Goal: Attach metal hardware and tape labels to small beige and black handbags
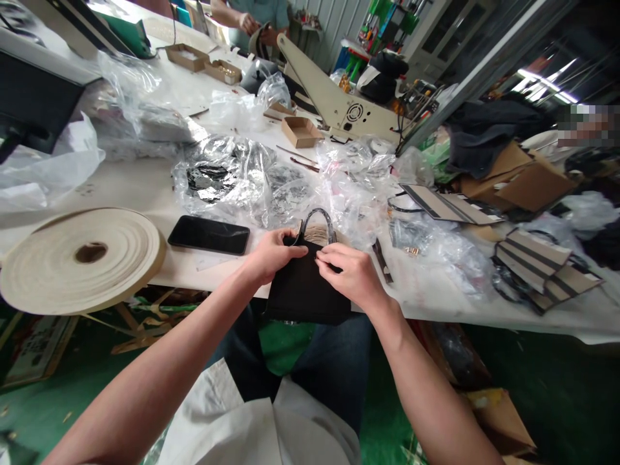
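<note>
My left hand (pixel 271 254) and my right hand (pixel 349 274) both grip the top edge of a small black bag (pixel 303 290) at the table's front edge. Its lower part hangs over the edge above my lap. A looped black handle (pixel 317 217) rises from the bag's top between my hands. Fingers of both hands are pinched on the bag's rim. A black phone (pixel 208 234) lies face up just left of my left hand.
A big roll of beige tape (pixel 82 258) lies at the left. Crumpled clear plastic bags (pixel 232 174) cover the table's middle. Striped bags (pixel 537 261) lie at the right, small cardboard boxes (pixel 301 132) farther back. Another person's hands (pixel 249 24) work at the far end.
</note>
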Demonstrator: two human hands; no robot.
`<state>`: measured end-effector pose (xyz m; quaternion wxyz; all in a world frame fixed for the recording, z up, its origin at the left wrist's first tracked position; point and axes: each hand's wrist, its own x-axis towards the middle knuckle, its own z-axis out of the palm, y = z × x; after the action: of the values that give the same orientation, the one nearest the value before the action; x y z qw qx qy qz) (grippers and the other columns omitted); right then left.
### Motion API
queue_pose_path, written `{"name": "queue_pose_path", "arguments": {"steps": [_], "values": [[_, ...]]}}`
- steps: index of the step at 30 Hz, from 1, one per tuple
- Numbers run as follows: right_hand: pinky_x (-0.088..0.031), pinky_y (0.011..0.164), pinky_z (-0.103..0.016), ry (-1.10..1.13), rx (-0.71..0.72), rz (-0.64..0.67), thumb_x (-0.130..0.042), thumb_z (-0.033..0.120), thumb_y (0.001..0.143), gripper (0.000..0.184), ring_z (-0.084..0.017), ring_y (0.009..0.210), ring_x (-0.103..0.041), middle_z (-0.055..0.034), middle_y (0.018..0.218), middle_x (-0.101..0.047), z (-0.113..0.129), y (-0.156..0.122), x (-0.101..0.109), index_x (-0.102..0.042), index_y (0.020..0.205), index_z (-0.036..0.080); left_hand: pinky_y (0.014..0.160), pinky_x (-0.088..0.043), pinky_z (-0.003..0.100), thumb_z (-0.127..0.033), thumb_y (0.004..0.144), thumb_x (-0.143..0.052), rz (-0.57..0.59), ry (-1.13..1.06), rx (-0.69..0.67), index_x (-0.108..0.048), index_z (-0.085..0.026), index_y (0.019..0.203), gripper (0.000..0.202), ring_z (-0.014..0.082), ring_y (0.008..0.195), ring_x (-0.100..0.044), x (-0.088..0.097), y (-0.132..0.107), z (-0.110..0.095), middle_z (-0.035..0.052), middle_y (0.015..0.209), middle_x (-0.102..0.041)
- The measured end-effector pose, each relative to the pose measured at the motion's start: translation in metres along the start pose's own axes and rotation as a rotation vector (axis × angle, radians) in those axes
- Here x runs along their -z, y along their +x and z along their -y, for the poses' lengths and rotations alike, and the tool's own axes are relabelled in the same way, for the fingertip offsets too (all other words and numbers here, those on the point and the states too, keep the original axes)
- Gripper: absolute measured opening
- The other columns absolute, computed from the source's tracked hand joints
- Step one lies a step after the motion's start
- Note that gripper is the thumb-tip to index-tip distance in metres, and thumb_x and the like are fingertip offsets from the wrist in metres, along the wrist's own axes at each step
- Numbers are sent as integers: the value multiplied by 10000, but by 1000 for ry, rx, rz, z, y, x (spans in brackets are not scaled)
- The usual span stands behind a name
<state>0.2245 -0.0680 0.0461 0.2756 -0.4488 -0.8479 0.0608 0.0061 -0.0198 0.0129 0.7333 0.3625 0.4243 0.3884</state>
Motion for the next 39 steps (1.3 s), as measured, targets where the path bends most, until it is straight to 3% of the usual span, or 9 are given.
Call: {"name": "queue_pose_path", "arguments": {"steps": [12,17,21,26,31,33,36,38,39], "values": [[-577,764,-312,-215,-151,19,-637,185,1100,297,-194,873,-791,-60,1029,-853,17,0,-9,-877,933,236,570,-527,243,-263,670,-934,-44,55,-44,-720,-198,933,345,164,637,-667,-6,-3,-3,-3,764,-747],[-479,666,-340,-311,-164,28,-629,180,1103,303,-190,804,-739,-76,996,-826,23,-2,-16,-864,917,223,552,-444,238,-251,722,-867,-42,259,-116,-733,-197,887,219,155,626,-611,-9,-4,-10,-22,716,-704],[-449,677,-367,-333,-150,73,-621,156,1103,307,-216,834,-722,-103,999,-790,25,-2,-17,-820,873,199,637,-451,257,-210,770,-798,-43,494,-278,-778,-185,878,113,177,722,-632,-11,-7,-16,-13,756,-725],[-516,760,-374,-335,-46,165,-565,84,1088,271,-243,960,-726,-113,1094,-768,24,-5,-10,-812,1068,193,681,-442,275,-208,801,-763,-57,603,-367,-780,-179,868,75,191,761,-638,-13,-8,-17,-13,769,-729],[-588,851,-385,-328,-72,171,-491,56,1110,370,-272,1025,-730,-142,1106,-764,27,-15,-12,-827,1196,184,674,-441,273,-220,800,-774,-67,651,-395,-789,-183,881,90,210,791,-653,-17,-14,-20,1,797,-750],[-619,934,-370,-216,-125,77,-503,84,1119,402,-261,1094,-748,-120,1191,-770,28,-19,-10,-814,1314,246,667,-454,266,-250,808,-795,-58,613,-389,-790,-190,913,121,207,786,-652,-18,-18,-26,5,821,-757],[-608,1137,-449,-114,-299,-269,-673,234,1094,515,-315,1323,-706,-146,1435,-703,25,-23,0,-645,1606,290,632,-453,251,-328,810,-861,-15,499,-336,-757,-196,946,216,178,726,-631,-19,-24,-36,0,825,-740],[-571,1206,-549,-83,-431,-428,-854,335,981,698,-385,1416,-651,-193,1513,-657,21,-21,9,-609,1629,246,632,-468,241,-361,781,-913,13,400,-305,-728,-200,943,294,159,710,-630,-21,-27,-38,-3,841,-736],[-577,1190,-565,-28,-486,-418,-916,367,919,694,-402,1399,-661,-196,1484,-682,18,-19,14,-671,1553,228,637,-482,239,-368,756,-938,15,350,-285,-716,-203,941,333,154,709,-634,-23,-28,-38,-6,848,-736]]}}
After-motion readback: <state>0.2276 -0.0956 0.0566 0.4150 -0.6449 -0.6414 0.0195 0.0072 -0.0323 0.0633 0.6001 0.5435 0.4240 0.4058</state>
